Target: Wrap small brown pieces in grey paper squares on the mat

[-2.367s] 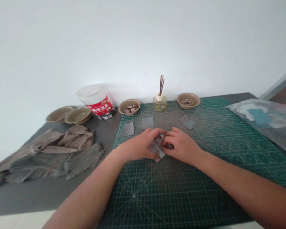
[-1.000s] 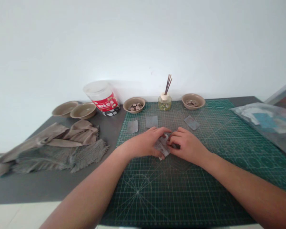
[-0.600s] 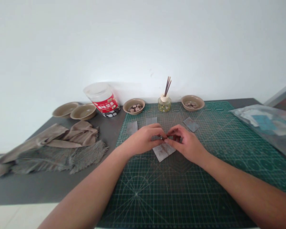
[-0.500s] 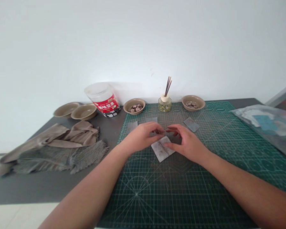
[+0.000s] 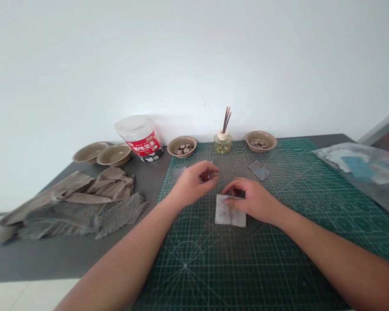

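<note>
Craft workspace: desk (image 5: 45, 261) with cutting mat (image 5: 243, 263)

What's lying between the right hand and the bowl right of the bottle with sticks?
A grey rectangular piece lies on the green mat between the right hand and that bowl; the head view shows it.

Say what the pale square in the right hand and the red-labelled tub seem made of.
Pale square: matte cloth or paper, I can't tell which; its surface looks creased.
Red-labelled tub: probably smooth plastic; its wall above the label looks translucent.
</note>
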`<state>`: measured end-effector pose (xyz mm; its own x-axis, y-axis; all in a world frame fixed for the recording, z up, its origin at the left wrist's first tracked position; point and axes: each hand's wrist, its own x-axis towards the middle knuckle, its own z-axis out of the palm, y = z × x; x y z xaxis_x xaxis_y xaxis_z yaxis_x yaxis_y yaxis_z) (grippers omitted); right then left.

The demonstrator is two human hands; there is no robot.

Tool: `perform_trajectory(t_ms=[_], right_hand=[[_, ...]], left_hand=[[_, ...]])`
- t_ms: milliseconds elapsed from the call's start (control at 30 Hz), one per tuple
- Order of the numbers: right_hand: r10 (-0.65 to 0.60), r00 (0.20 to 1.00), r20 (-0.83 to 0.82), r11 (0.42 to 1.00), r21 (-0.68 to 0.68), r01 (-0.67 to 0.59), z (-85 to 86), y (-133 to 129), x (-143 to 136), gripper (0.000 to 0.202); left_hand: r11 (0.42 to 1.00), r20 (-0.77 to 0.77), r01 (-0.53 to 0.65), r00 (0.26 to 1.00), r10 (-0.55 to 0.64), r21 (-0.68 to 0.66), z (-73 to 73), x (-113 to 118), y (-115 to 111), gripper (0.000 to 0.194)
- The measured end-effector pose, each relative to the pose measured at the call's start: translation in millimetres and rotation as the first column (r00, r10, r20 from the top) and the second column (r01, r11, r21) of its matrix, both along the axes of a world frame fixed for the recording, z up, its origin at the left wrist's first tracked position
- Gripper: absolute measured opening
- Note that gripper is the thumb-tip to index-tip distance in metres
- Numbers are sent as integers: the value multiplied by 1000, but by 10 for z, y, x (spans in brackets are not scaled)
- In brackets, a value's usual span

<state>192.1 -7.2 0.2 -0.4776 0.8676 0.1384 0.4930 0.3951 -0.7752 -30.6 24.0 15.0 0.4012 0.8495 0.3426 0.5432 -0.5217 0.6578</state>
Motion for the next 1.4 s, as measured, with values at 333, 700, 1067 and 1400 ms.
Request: perform_trajectory(t_ms=[333, 700, 1067, 1400], right_hand=[[-41, 993, -114, 998, 41, 46, 100, 0, 79, 13], [-97, 993, -74, 995, -12, 97, 66, 59, 149, 11], [-243, 757, -607, 920, -392, -19, 29, 38, 82, 23], [-272, 692, -669, 840, -516, -169, 3, 41, 45, 23]], left_hand=[[999, 69, -24, 997, 26, -32, -76, 5, 33, 20], [998, 30, -48, 998, 50, -46, -62, 25, 37, 27], [993, -20, -69, 998, 68, -94, -30, 35, 0, 23], [990, -36, 2, 999, -7, -140, -57, 98, -51, 22]])
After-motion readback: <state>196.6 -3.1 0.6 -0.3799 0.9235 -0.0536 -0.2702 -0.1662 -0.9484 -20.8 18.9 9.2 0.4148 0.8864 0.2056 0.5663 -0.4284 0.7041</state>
